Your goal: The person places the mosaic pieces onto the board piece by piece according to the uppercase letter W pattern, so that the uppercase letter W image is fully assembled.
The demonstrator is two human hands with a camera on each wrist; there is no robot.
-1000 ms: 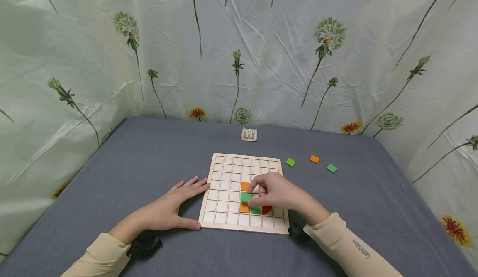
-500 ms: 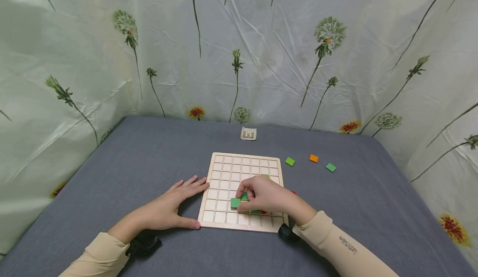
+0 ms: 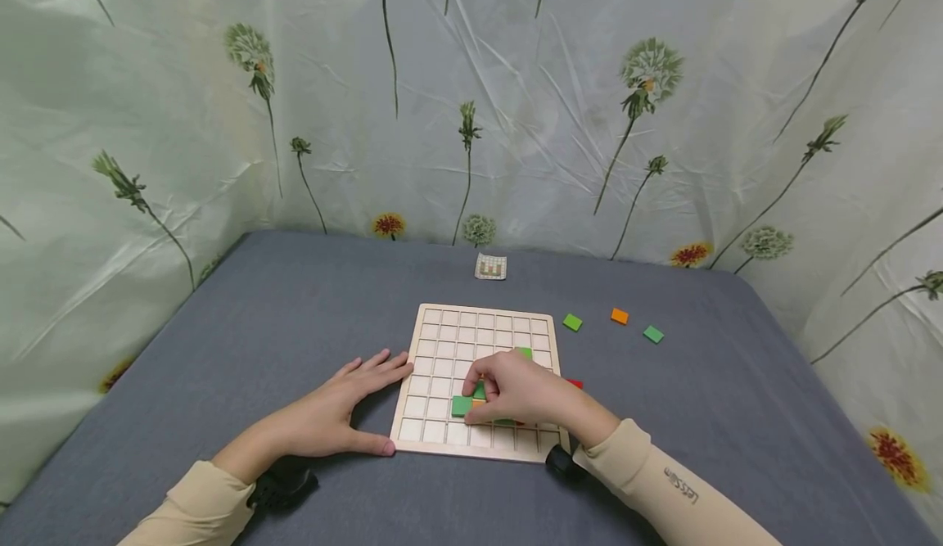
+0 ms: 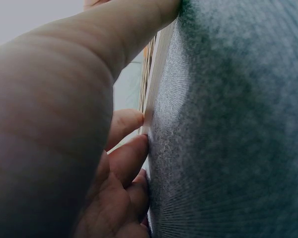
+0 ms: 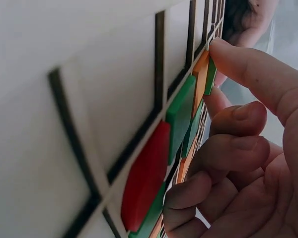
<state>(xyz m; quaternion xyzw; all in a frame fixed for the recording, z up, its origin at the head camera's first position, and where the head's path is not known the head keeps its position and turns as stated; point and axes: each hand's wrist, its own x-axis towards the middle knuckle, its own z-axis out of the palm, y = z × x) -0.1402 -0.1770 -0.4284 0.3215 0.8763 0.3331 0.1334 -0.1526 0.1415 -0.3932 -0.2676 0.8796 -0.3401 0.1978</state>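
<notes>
My right hand [image 3: 519, 394] pinches a green square tile [image 3: 461, 406] between thumb and fingers, low over the near part of the wooden grid board [image 3: 479, 452]. In the right wrist view, this tile [image 5: 211, 74] stands off the board's face beside a seated orange tile [image 5: 200, 82]. Another green tile [image 5: 181, 114] and a red rounded piece [image 5: 146, 173] lie in nearby cells. The hand hides part of the pieces in the head view. My left hand [image 3: 331, 403] lies with fingers spread, thumb and fingertips touching the board's left edge.
A small patterned card [image 3: 490, 267] lies beyond the board. Loose to the right are a lime green tile [image 3: 572, 322], an orange tile [image 3: 620, 316] and a green tile [image 3: 653, 334]. The table cloth [image 3: 331, 284] is grey; a flowered curtain [image 3: 545, 120] hangs behind.
My right hand has moved left and nearer to me with the green tile, stopping about one column over. My left hand keeps its place at the board's edge.
</notes>
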